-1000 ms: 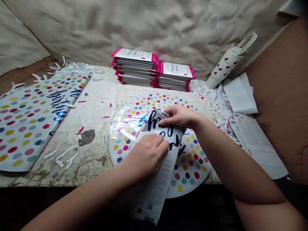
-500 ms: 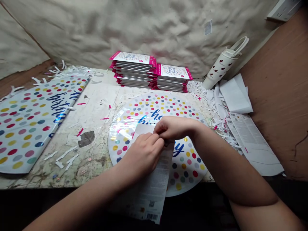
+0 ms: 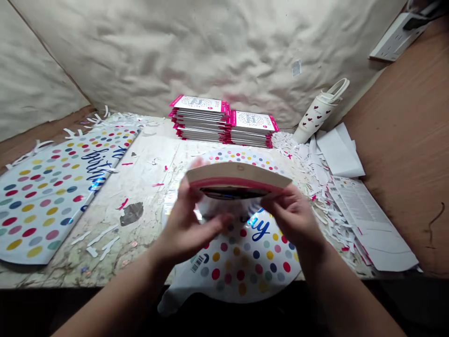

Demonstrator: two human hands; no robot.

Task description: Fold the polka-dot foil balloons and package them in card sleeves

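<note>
Between both hands is a paper packet [image 3: 238,172], pale and pink, blurred by motion. Its top edge bows and a dark gap shows just below it. My left hand [image 3: 191,220] grips the left end, thumb stretched inward below the packet. At the right end, my right hand [image 3: 293,213] pinches the corner with thumb and fingers. Beneath them lies a round, flat foil balloon [image 3: 245,262] with coloured dots and blue lettering, partly hidden by hands and packet. Its tail hangs past the table's front edge.
Two stacks of pink-edged packets [image 3: 201,121] stand at the back. A folded dotted foil balloon [image 3: 42,201] lies left. A tilted white tumbler with hearts [image 3: 315,114], paper shreds [image 3: 326,215] and printed paper sheets [image 3: 379,229] are at the right, beside a brown board [image 3: 403,117].
My hands were close together over a long printed paper piece; now they are apart, gripping the packet's two ends. The balloon's tail and barcode have come into view. The camera view has shifted slightly.
</note>
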